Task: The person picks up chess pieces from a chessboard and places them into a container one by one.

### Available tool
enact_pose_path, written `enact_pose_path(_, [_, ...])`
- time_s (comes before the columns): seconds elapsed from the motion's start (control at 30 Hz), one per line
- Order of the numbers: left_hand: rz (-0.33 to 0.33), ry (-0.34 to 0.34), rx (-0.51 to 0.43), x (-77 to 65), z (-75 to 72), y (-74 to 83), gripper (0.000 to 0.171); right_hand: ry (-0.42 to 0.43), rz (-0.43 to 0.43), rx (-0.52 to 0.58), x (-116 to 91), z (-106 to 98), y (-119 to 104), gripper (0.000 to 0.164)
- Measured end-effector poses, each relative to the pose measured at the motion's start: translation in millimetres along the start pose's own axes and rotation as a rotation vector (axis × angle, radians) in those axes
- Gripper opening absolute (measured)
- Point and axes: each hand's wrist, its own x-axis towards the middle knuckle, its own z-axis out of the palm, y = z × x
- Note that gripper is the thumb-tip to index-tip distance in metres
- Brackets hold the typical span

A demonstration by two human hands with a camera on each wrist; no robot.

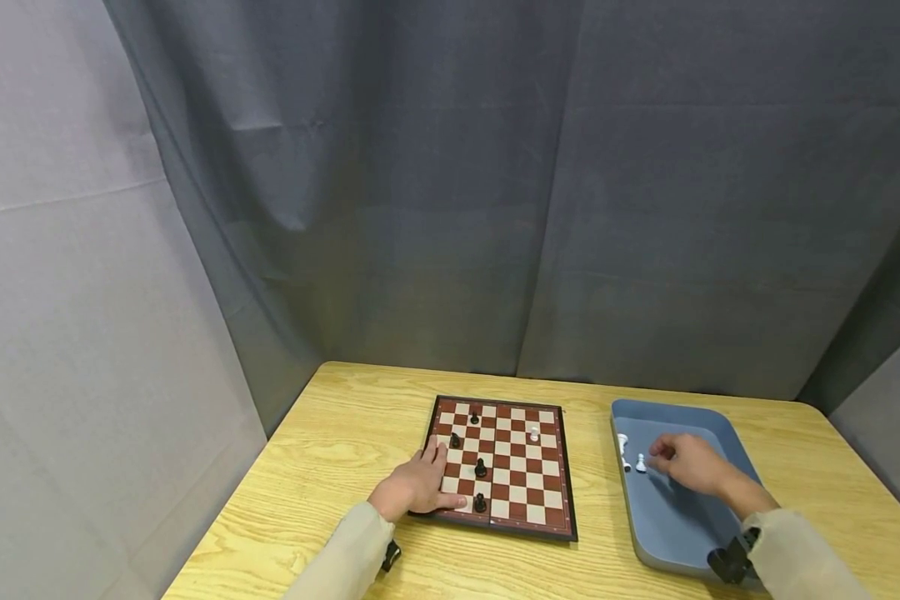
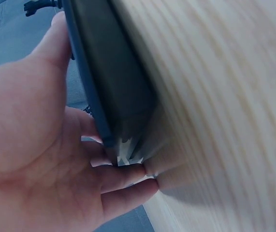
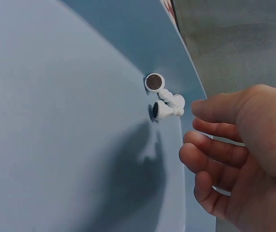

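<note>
My left hand (image 1: 417, 483) rests on the left edge of a red-and-white chessboard (image 1: 528, 528), fingers extended and thumb lying over the near-left corner. In the left wrist view its fingertips reach down the board's dark side to the table. Several black chess pieces, such as a black piece (image 1: 481, 468), stand on the board's left half; a white piece (image 1: 534, 433) is at the far right. Over the blue tray (image 1: 675, 546) hovers my right hand (image 1: 690, 463), fingers loosely bent, with nothing visible between them. A white chess piece (image 3: 163, 110) lies just beyond its fingertips.
More white pieces (image 1: 622, 439) lie along the tray's left wall. The wooden table (image 1: 270, 517) carries the board and, to its right, the tray. Grey curtains (image 1: 435, 250) hang behind and at the sides.
</note>
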Motion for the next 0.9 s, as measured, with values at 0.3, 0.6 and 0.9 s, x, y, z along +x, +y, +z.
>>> enact_pose_path(0.3, [-0.005, -0.003, 0.012, 0.0, -0.7, 0.3, 0.098, 0.010, -0.036, -0.019, 7.9, -3.4, -10.8, 0.015])
enact_pose_path(0.6, [-0.008, 0.006, 0.005, 0.8, 0.6, -0.5, 0.099, 0.024, -0.060, 0.013, 22.8, 2.8, -39.0, 0.024])
enact_pose_path(0.9, [-0.004, 0.004, -0.006, -0.2, -0.1, 0.6, 0.099, 0.021, -0.104, 0.050, 37.7, 14.9, -60.0, 0.024])
